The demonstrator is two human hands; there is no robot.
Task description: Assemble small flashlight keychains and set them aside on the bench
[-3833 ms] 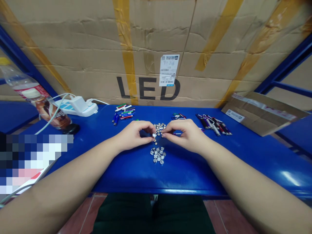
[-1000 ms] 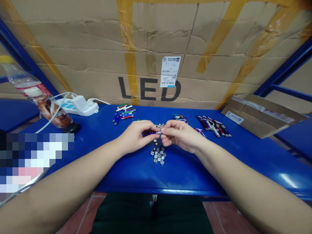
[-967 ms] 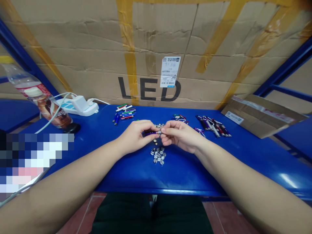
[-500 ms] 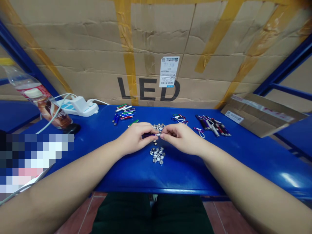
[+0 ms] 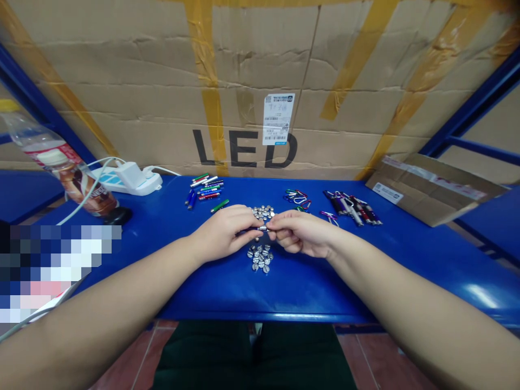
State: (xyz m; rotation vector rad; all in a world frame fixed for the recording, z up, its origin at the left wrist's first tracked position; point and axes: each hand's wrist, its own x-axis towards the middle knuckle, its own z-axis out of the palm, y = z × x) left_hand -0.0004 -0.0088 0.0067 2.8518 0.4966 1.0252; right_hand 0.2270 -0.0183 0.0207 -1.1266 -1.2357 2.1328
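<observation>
My left hand (image 5: 223, 235) is closed round a small dark purple torch tube (image 5: 255, 229), held level just above the blue table (image 5: 317, 281). My right hand (image 5: 303, 234) pinches the tube's silver end from the right. Both hands meet between two little heaps of silver parts: one heap of button cells (image 5: 263, 212) just behind the fingers, another heap of slotted silver caps (image 5: 260, 258) just in front of them.
Coloured tubes (image 5: 207, 188) lie at the back left, one green tube (image 5: 220, 206) apart. Carabiner clips (image 5: 298, 197) and finished dark torches (image 5: 352, 207) lie back right. A drink bottle (image 5: 65, 168), a power strip (image 5: 130, 179) and a cardboard wall (image 5: 244, 86) frame the table.
Earlier both hands handled a silver disc over the heaps. Since a second ago they hold the purple tube and have sunk slightly toward the table; the right fingers shifted at its end.
</observation>
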